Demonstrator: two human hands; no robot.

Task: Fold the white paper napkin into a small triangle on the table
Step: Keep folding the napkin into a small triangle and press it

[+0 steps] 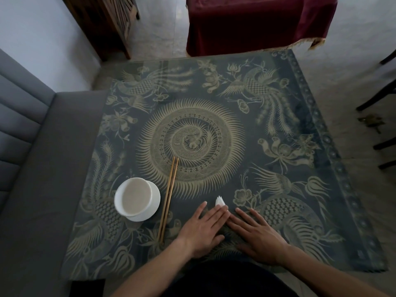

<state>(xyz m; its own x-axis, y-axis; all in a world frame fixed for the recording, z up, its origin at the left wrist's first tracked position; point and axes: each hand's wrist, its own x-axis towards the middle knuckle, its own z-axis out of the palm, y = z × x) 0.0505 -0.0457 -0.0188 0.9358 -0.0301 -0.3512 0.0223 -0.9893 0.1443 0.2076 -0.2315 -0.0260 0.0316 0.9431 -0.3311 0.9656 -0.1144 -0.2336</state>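
Observation:
The white paper napkin (220, 201) lies folded small on the patterned table (278, 136), near its front edge; only a pointed tip with layered edges shows. My left hand (203, 229) lies flat with its fingers spread, and the fingertips press on the napkin's near part, hiding it. My right hand (257, 232) rests flat on the table just right of the left, fingers pointing up-left toward the napkin, their tips touching the left hand's fingers. Neither hand grips anything.
A white bowl on a white saucer (137, 199) stands at the front left. A pair of wooden chopsticks (168, 198) lies lengthwise between the bowl and my left hand. A grey sofa (32, 168) borders the table's left side; dark chair legs (383, 99) stand at the right.

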